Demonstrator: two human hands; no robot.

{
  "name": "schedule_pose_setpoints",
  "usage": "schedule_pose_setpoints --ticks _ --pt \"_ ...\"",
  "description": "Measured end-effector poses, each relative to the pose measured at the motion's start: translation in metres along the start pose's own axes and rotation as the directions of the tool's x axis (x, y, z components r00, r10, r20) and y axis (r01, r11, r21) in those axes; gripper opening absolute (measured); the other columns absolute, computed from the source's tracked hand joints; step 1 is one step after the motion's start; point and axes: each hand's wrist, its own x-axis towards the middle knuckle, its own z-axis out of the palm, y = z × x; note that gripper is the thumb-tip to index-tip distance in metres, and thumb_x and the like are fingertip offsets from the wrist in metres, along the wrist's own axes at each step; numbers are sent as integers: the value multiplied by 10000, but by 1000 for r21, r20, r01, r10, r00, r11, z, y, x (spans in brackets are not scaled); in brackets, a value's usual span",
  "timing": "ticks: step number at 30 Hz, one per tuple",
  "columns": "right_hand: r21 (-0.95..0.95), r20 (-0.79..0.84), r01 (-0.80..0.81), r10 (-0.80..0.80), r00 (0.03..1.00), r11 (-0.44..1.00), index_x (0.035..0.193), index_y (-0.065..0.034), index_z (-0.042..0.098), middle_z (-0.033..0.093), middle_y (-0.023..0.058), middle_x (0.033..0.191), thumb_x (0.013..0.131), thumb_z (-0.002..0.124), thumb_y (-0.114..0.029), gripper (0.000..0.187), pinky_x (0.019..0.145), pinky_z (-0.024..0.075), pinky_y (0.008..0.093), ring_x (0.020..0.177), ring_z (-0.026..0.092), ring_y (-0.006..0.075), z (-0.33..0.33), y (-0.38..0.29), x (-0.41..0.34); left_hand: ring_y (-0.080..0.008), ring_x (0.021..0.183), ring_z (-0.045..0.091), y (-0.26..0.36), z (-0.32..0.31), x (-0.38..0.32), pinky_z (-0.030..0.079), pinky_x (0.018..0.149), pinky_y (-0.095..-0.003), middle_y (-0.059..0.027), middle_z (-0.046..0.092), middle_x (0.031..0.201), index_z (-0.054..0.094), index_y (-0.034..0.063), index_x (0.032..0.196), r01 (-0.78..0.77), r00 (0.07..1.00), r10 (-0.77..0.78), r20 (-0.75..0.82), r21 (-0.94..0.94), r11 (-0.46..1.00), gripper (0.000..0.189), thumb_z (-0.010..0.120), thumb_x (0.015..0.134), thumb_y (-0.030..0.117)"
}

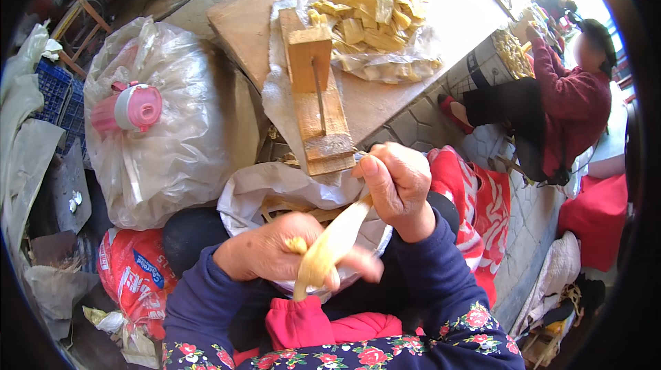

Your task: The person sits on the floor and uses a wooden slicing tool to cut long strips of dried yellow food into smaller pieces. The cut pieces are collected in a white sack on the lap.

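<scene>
A pale yellow fibrous strip, apparently plant material, stretches between my two hands. Its upper end meets the underside of my right hand, whose fingers are curled closed. A small thin dark tip shows beside those fingers, close to the wooden fixture; what it belongs to is hidden. Lower down, the strip passes over my left hand, and a yellow end pokes out by the thumb. The left fingers are blurred. Below the hands, an open white sack holds more strips. The wooden fixture, a plank with an upright block and slanting metal rod, overhangs the sack.
A clear plastic bag of cut yellow pieces lies on the board table. Left, a pink bottle rests on a bulky plastic-wrapped bundle. A red patterned cloth lies right. Another person sits beside a full bucket.
</scene>
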Motion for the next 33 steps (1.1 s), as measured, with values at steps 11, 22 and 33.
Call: schedule_pose_setpoints --ticks 11,22,33 --pt "579 764 -803 439 474 -142 946 1 628 623 16 806 927 640 -131 133 603 477 213 686 598 85 17 -16 -28 -193 620 586 -4 -10 2 488 525 -312 -43 571 822 697 107 1052 31 678 734 27 997 -65 417 775 666 244" --pt "177 223 -162 121 967 971 909 27 654 635 109 724 832 718 -68 138 540 470 297 587 613 213 16 -19 -16 -317 951 685 -7 -2 -2 570 771 -354 -158 628 1212 693 25 1022 270 690 605 -397 917 295 253 714 776 83" --pt "279 636 -803 525 566 527 802 -15 615 429 -20 565 1010 482 -342 410 489 330 260 512 413 89 14 -26 -21 -264 752 675 -3 -9 -7 553 629 -333 -139 669 1037 645 -32 846 -44 573 798 -187 965 258 58 651 790 -16"
